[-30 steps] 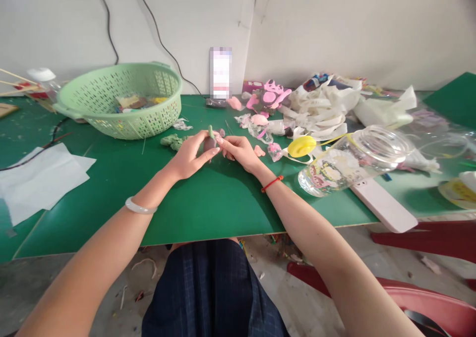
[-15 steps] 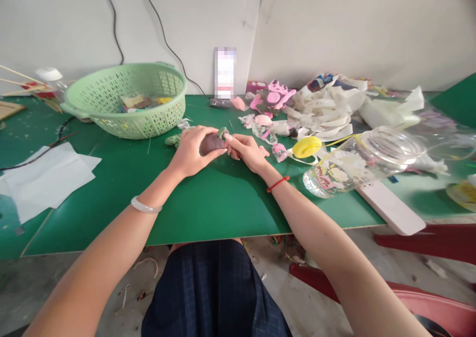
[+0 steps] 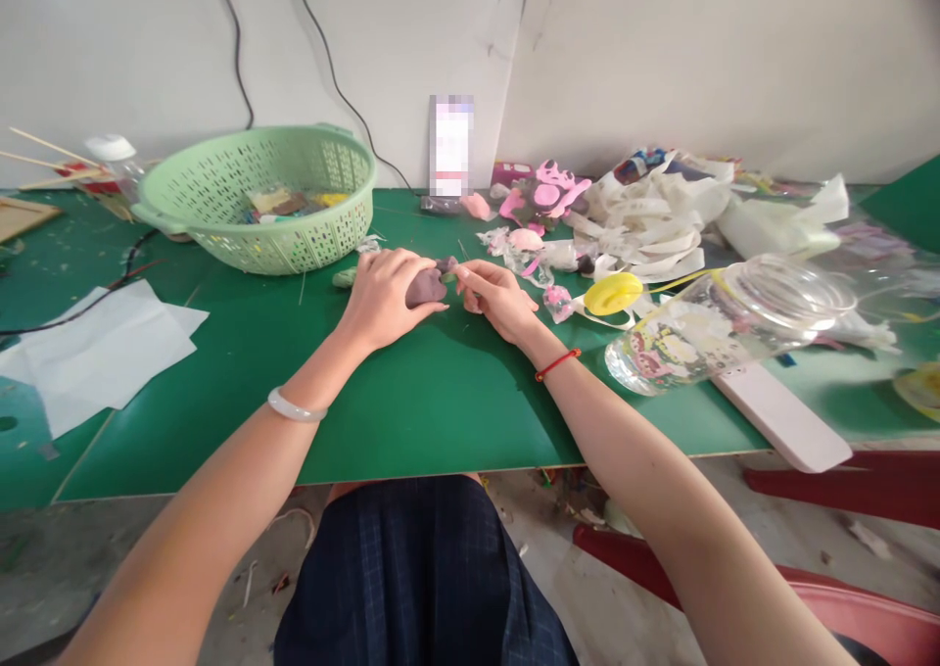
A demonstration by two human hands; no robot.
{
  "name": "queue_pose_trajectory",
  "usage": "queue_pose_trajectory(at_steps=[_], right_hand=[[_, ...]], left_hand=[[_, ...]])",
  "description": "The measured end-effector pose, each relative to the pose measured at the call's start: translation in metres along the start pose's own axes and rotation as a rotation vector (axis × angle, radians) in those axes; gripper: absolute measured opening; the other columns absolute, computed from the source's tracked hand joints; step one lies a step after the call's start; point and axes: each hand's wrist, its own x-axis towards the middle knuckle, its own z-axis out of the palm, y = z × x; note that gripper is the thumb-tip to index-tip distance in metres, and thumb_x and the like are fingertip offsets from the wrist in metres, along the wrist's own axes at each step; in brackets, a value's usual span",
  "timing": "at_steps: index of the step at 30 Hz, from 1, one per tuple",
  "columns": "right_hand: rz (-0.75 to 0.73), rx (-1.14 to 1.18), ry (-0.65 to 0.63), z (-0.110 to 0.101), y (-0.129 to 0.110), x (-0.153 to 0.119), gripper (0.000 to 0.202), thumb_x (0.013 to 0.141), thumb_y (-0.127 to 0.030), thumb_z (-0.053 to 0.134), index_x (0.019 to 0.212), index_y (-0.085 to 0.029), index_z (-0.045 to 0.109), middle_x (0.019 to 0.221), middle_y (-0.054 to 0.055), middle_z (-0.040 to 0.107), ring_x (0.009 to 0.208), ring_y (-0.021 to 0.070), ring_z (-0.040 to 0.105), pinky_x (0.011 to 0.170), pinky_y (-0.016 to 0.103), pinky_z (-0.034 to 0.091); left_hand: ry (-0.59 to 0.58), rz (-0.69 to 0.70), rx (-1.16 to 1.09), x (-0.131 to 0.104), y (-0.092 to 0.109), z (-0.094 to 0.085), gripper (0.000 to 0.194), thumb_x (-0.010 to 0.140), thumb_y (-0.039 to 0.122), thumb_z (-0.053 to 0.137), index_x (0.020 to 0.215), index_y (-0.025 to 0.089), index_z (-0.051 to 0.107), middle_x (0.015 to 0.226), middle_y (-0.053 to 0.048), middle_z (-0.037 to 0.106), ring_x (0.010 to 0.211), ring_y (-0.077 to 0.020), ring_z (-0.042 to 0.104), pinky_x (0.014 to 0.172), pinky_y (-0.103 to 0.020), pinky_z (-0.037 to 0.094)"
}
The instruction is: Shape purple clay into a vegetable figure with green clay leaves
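Note:
My left hand (image 3: 383,294) is wrapped round a dull purple-grey lump of soft, clay-like stuff (image 3: 426,289), thumb along its near side. At the lump's right end, the thumb and fingers of my right hand (image 3: 493,294) are pinched together. A small greenish bit shows by those fingertips, too small to make out well. Behind the left hand, partly hidden by it, lies a green clay-like piece (image 3: 344,278) on the green table (image 3: 441,402).
A pale green basket (image 3: 294,245) with scraps stands back left, white sheets (image 3: 110,353) nearer. A phone (image 3: 451,147) leans on the wall. Rightward lie pink pieces (image 3: 547,196), white strips (image 3: 653,215), a yellow oval (image 3: 613,294), a clear jar (image 3: 690,338) and a white slab (image 3: 785,416).
My right fingertips have drawn slightly away from the lump. The green bit that stood at its top right is now mostly out of sight. The whole view has shifted a little.

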Motion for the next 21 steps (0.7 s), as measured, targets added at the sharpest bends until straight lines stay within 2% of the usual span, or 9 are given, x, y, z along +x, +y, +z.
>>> queue_pose_trajectory(at_steps=[6, 11, 18, 21], right_hand=[[-0.008, 0.028, -0.020, -0.0010, -0.0003, 0.0005, 0.058, 0.066, -0.070, 0.091, 0.075, -0.018, 0.066, 0.060, -0.006, 0.052, 0.049, 0.0053, 0.038, 0.048, 0.025, 0.031], [-0.023, 0.031, -0.021, -0.0022, 0.0020, 0.0018, 0.057, 0.072, -0.071, 0.087, 0.074, -0.020, 0.062, 0.057, -0.008, 0.047, 0.049, 0.0062, 0.037, 0.048, 0.025, 0.032], [-0.008, 0.026, 0.000, -0.0015, 0.0017, 0.0022, 0.060, 0.066, -0.072, 0.090, 0.076, -0.020, 0.061, 0.062, -0.007, 0.052, 0.050, 0.0061, 0.038, 0.049, 0.026, 0.033], [-0.007, 0.043, 0.002, -0.0004, 0.0006, 0.0020, 0.060, 0.069, -0.074, 0.087, 0.077, -0.020, 0.062, 0.068, -0.005, 0.055, 0.050, 0.0056, 0.039, 0.048, 0.026, 0.033]], left_hand=[[-0.018, -0.003, 0.004, 0.0003, 0.0013, -0.0011, 0.047, 0.085, 0.042, 0.085, 0.124, 0.024, 0.067, 0.125, -0.013, 0.072, 0.120, -0.0382, 0.064, 0.106, -0.055, 0.042], [0.008, -0.007, 0.021, 0.0002, 0.0008, 0.0004, 0.048, 0.085, 0.042, 0.085, 0.126, 0.024, 0.067, 0.126, -0.013, 0.072, 0.121, -0.0382, 0.064, 0.108, -0.056, 0.042], [0.031, -0.021, 0.037, -0.0002, 0.0011, 0.0021, 0.053, 0.083, 0.047, 0.087, 0.126, 0.024, 0.067, 0.123, -0.013, 0.071, 0.122, -0.0398, 0.065, 0.107, -0.055, 0.044], [0.035, -0.028, 0.038, -0.0008, 0.0030, 0.0031, 0.056, 0.083, 0.050, 0.086, 0.128, 0.023, 0.066, 0.121, -0.014, 0.071, 0.119, -0.0392, 0.066, 0.105, -0.053, 0.045]])
